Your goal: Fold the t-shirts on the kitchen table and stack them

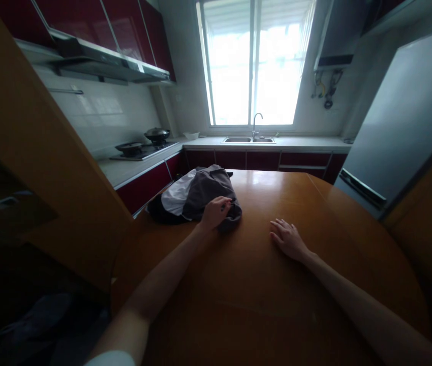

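Observation:
A pile of clothes lies on the wooden table [261,290], left of its middle. In it I see a dark grey garment [206,190], a white one [178,195] and some black cloth [162,212]. My left hand [216,211] is at the right part of the dark grey garment, with its fingers curled closed on the fabric; the fingertips are partly hidden. To the right, apart from the clothes, my right hand [286,239] rests palm down on the tabletop with its fingers spread, holding nothing.
Beyond the table runs a white counter [296,142] with a sink [239,140] under the window. Two pans, one a lidded wok [157,134], stand on the stove at the left. A fridge [410,117] stands at the right, and a wooden panel [48,152] borders the left.

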{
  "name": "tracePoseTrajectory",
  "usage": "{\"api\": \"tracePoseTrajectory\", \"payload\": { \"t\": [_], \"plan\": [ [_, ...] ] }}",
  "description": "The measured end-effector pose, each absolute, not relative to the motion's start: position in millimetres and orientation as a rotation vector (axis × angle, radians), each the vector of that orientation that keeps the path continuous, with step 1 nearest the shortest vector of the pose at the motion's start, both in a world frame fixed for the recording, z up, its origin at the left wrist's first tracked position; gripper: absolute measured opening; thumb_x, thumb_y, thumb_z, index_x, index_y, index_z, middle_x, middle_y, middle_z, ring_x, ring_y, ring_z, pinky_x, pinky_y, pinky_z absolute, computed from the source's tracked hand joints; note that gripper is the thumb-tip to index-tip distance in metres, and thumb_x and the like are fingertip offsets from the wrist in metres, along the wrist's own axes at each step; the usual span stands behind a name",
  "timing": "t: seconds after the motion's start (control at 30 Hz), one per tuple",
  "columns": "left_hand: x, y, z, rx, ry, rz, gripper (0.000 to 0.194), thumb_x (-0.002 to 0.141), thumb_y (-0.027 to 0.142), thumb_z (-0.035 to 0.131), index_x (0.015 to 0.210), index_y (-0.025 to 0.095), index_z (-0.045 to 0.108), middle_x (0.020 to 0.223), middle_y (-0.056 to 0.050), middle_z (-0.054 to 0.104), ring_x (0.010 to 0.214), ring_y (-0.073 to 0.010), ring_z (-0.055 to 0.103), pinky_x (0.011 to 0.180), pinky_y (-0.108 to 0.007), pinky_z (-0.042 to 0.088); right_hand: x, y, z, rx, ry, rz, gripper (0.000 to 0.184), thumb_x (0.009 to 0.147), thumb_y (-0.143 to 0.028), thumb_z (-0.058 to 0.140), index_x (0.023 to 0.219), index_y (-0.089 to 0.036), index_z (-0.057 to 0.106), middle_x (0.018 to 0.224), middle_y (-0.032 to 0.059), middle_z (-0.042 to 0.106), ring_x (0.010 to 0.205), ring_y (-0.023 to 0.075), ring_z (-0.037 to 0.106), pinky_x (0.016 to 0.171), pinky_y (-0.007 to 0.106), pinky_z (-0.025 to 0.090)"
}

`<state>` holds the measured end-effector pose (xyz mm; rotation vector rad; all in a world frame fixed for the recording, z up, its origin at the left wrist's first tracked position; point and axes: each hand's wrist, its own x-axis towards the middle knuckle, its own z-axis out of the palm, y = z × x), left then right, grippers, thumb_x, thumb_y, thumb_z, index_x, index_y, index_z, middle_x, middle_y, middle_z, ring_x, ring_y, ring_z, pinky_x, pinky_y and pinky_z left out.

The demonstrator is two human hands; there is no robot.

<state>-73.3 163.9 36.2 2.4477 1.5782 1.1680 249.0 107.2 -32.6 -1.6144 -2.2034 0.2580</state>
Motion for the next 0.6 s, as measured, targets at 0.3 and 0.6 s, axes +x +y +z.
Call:
{"api": "tracePoseTrajectory", "payload": {
  "t": [0.3,0.6],
  "plan": [
    [-224,205,4,1.863,2.206,1.315,0.036,0.090,0.014,0.044,0.117,0.015,0.069,0.117,-0.012,0.072,0.114,-0.0280,0.066,0.104,-0.040,0.049,165,118,-20,-1.106,-2.251,0.175,0.044,0.095,-0.032,0.052,0.137,-0.019,0.057,0.150,0.0125,0.045,0.138,0.0268,0.042,0.117,0.044,0.037],
    [-231,221,-21,2.038,2.032,1.296,0.042,0.098,0.027,0.042,0.135,0.019,0.060,0.141,-0.010,0.059,0.135,-0.0232,0.052,0.118,-0.038,0.039,85,156,1,-1.237,-2.537,0.056,0.039,0.090,-0.026,0.057,0.129,-0.020,0.060,0.132,0.0119,0.059,0.124,0.0287,0.046,0.102,0.041,0.040]
  ]
}}
